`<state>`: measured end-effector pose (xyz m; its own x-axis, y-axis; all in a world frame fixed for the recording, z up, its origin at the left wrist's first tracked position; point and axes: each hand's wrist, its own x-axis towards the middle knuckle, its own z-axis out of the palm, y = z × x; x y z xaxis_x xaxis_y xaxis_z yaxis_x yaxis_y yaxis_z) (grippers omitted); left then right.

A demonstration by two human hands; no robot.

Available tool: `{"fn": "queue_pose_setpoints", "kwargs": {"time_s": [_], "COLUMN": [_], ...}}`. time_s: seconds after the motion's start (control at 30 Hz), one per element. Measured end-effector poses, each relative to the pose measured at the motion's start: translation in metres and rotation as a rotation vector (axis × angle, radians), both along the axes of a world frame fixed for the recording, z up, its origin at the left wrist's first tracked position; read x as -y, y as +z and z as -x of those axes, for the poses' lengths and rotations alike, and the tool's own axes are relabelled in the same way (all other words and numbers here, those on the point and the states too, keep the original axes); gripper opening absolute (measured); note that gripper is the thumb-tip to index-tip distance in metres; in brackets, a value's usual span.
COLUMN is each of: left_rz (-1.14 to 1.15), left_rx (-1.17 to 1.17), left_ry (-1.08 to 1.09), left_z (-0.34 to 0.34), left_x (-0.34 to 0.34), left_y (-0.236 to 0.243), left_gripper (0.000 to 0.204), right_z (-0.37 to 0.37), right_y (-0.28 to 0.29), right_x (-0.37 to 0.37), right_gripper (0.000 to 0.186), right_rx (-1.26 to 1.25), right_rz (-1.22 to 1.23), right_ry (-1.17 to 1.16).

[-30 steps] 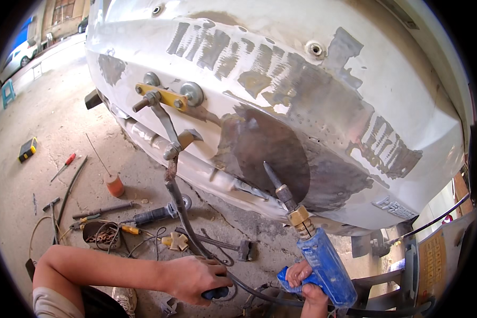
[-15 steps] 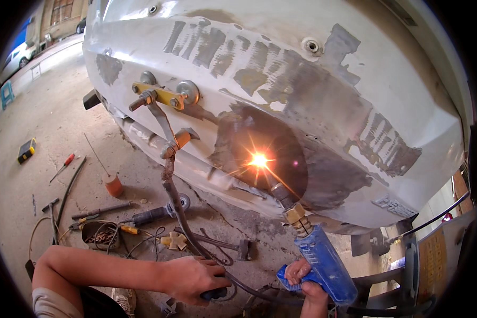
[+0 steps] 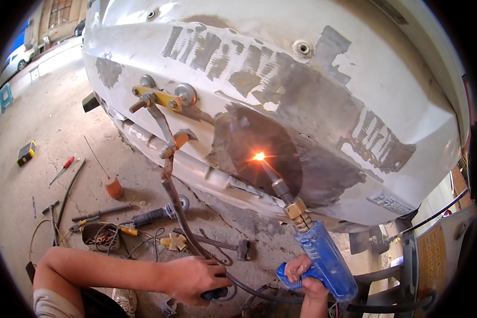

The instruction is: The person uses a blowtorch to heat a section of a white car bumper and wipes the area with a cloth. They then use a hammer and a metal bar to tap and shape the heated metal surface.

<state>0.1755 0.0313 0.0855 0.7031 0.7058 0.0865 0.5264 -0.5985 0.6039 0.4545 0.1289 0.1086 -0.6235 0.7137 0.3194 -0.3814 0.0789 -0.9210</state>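
Observation:
My right hand (image 3: pixel 302 278) grips the handle of a blue spot-welding gun (image 3: pixel 326 259), whose metal tip touches the dark sanded patch (image 3: pixel 278 138) on a white car panel (image 3: pixel 405 90), with an orange glow at the contact. My left hand (image 3: pixel 193 278) is closed on a dark round object (image 3: pixel 214 294), mostly hidden under the fingers, beside a thick cable (image 3: pixel 193 236). A yellow bar clamp (image 3: pixel 161 97) with metal discs sits on the panel, joined to the cable by a metal linkage (image 3: pixel 167 132).
On the concrete floor (image 3: pixel 47 185) lie an angle grinder (image 3: pixel 153 214), a hammer (image 3: pixel 241 249), a box of copper pieces (image 3: pixel 100 238), a red screwdriver (image 3: pixel 66 165) and an orange container (image 3: pixel 113 186). A machine (image 3: pixel 434 254) stands at right, a blue stool (image 3: pixel 6 98) at far left.
A spark appeared at the gun tip half a second ago and is now a smaller glow. The view has shifted slightly; both hands keep their grips.

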Motion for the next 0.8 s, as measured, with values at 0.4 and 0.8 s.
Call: {"fn": "queue_pose_setpoints", "kwargs": {"time_s": [0.4,0.8], "left_rz": [-0.740,-1.445], "left_rx": [0.340,0.111], "left_ry": [0.687,0.650], "left_z": [-0.008,0.005], "left_x": [-0.029,-0.120], "left_y": [0.072,0.028], "left_gripper": [0.055,0.064], "right_z": [-0.007,-0.019], "right_y": [0.028,0.024], "right_x": [0.016,0.022], "right_gripper": [0.034,0.040], "right_rx": [-0.189,-0.201], "right_rz": [-0.141,-0.204], "right_ry": [-0.056,0.015]}}
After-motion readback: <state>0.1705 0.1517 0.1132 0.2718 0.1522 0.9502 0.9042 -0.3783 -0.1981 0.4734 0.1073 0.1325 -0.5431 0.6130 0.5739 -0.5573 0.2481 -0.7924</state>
